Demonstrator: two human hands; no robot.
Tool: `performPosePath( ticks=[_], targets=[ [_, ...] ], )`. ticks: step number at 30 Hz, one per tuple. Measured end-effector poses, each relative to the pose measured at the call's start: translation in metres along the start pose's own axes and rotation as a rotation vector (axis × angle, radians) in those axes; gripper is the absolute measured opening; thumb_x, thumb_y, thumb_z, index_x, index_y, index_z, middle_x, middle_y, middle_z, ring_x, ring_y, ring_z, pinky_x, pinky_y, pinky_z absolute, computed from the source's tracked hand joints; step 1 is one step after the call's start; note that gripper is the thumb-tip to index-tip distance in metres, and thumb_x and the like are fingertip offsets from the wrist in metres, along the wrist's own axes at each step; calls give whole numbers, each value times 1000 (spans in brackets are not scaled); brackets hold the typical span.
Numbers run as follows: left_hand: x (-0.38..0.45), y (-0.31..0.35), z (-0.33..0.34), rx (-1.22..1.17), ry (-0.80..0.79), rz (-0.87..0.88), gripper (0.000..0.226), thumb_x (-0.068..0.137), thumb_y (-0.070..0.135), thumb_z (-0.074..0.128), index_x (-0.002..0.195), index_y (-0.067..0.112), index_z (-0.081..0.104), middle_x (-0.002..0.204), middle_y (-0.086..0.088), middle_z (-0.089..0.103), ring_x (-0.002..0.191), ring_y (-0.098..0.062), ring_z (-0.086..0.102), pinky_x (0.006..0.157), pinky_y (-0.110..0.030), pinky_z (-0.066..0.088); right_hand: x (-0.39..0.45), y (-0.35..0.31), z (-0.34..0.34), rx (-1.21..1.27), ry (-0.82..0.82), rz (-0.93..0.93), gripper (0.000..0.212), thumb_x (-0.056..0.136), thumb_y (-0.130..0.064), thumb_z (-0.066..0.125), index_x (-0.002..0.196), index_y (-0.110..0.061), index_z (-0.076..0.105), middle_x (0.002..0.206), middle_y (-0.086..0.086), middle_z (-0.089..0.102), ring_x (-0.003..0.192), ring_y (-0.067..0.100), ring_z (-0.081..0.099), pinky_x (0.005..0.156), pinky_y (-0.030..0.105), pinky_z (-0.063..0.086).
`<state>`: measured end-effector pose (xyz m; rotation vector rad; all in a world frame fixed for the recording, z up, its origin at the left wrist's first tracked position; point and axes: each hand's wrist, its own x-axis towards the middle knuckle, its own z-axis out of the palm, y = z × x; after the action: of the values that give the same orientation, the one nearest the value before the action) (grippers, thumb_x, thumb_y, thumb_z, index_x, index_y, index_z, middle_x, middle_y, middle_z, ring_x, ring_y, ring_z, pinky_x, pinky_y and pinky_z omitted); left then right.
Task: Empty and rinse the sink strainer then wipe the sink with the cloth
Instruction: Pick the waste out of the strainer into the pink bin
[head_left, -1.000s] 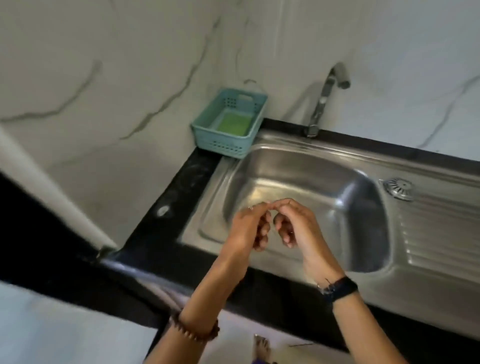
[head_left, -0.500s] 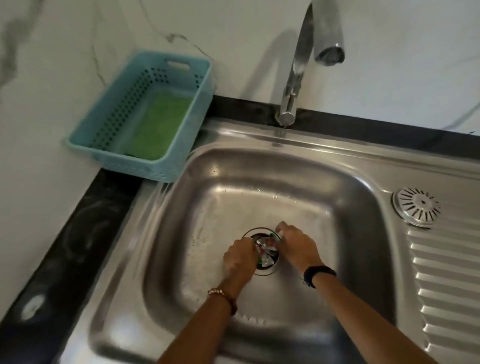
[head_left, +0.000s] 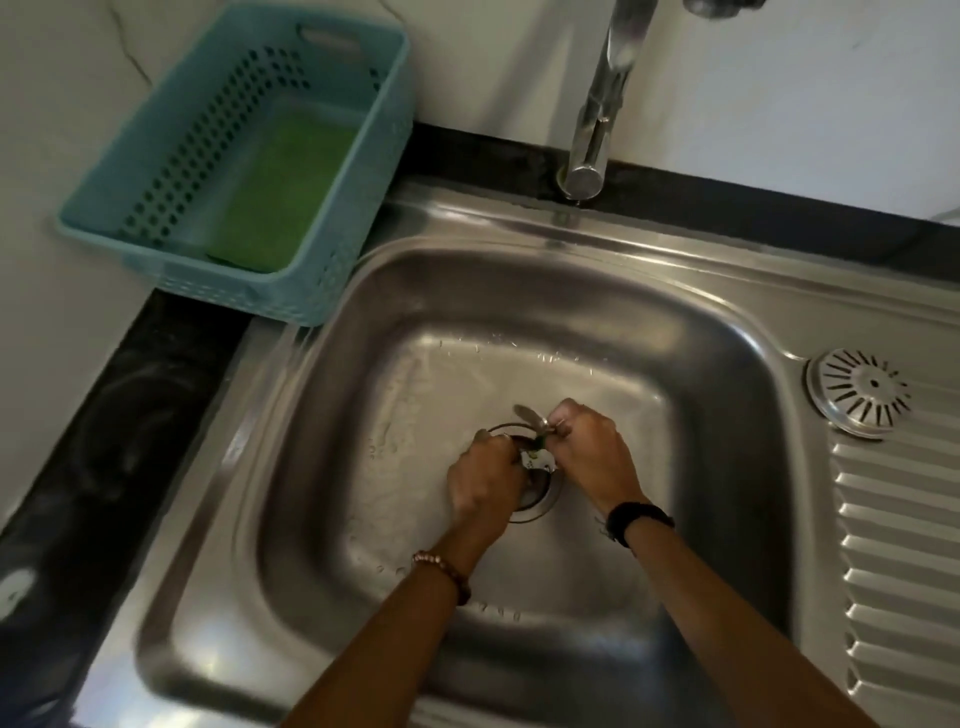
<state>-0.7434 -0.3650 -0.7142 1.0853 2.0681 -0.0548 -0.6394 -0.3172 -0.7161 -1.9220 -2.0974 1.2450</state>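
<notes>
Head view: we see both hands down at the drain in the middle of the sink (head_left: 322, 467) floor. Our right hand (head_left: 589, 457) pinches the strainer (head_left: 535, 423) at its far edge; our left hand (head_left: 485, 480) curls on its left side. Far left, the green cloth (head_left: 280, 192) lies in the blue basket (head_left: 363, 218).

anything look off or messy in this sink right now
Yes: scraps of debris, white and green, sit at the drain in the sink between the left hand and right hand. The right hand pinches the metal strainer's rim, which is tilted up out of its seat.
</notes>
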Motion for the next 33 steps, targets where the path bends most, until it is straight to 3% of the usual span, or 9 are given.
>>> performPosePath(
  ticks=[2, 6, 10, 15, 19, 21, 23, 28, 33],
  targets=[
    [1, 2, 6, -50, 2, -14, 21, 88, 20, 54, 104, 15, 66, 112, -9, 61, 97, -30, 63, 78, -35, 49, -5, 11, -5, 158, 52, 89, 14, 88, -27, 62, 78, -17, 57, 73, -1, 64, 66, 15, 60, 52, 24, 46],
    [-19, 26, -25, -226, -16, -2, 18, 84, 19, 56, 97, 15, 68, 102, -9, 70, 93, -29, 66, 74, -30, 49, -27, 4, -50, 401, 159, 199, 6, 85, -16, 64, 82, -18, 60, 83, -2, 65, 74, 17, 63, 62, 27, 48],
    [-66, 85, -94, -397, -28, 97, 10, 80, 18, 60, 84, 22, 68, 90, -4, 72, 86, -24, 65, 65, -24, 41, -63, -27, -133, 594, 281, 212, 15, 84, -10, 62, 77, -23, 60, 77, 1, 66, 57, 3, 62, 50, 19, 49],
    [-155, 183, -181, -456, 11, 359, 10, 80, 19, 61, 76, 28, 62, 73, 13, 61, 72, -9, 57, 56, -15, 37, -135, -73, -261, 821, 504, 140, 17, 85, -7, 60, 77, -22, 61, 72, 1, 64, 52, 1, 57, 45, 14, 46],
    [-234, 271, -234, -495, 3, 589, 10, 80, 17, 62, 74, 25, 61, 69, 10, 63, 68, -14, 64, 64, -26, 51, -194, -103, -365, 911, 689, 41, 13, 85, -4, 59, 79, -16, 60, 70, 2, 60, 49, 1, 54, 45, 13, 45],
    [-266, 312, -252, -501, 23, 714, 12, 80, 17, 63, 72, 26, 60, 62, 12, 60, 61, -6, 60, 61, -23, 50, -220, -109, -408, 934, 786, -2, 14, 86, -5, 60, 79, -18, 60, 66, -2, 61, 50, 0, 54, 45, 13, 46],
    [-301, 351, -257, -464, 44, 846, 13, 79, 18, 63, 70, 27, 58, 61, 13, 60, 58, -1, 57, 55, -15, 44, -253, -102, -448, 946, 895, -25, 10, 86, -9, 61, 82, -18, 62, 64, -7, 64, 53, 1, 56, 47, 14, 48],
    [-360, 424, -225, -424, -27, 1034, 5, 77, 18, 64, 74, 22, 63, 69, 7, 65, 65, -5, 59, 55, -12, 40, -317, -49, -508, 982, 1101, 24, 7, 86, -10, 61, 86, -17, 63, 58, -6, 63, 54, 2, 56, 49, 14, 48],
    [-373, 493, -170, -302, -106, 1069, 8, 80, 19, 60, 74, 22, 59, 72, 7, 64, 71, -7, 59, 64, -24, 44, -325, 26, -540, 981, 1134, 137, 11, 85, -9, 63, 82, -20, 62, 65, -8, 66, 57, 3, 58, 52, 19, 49]
  ],
)
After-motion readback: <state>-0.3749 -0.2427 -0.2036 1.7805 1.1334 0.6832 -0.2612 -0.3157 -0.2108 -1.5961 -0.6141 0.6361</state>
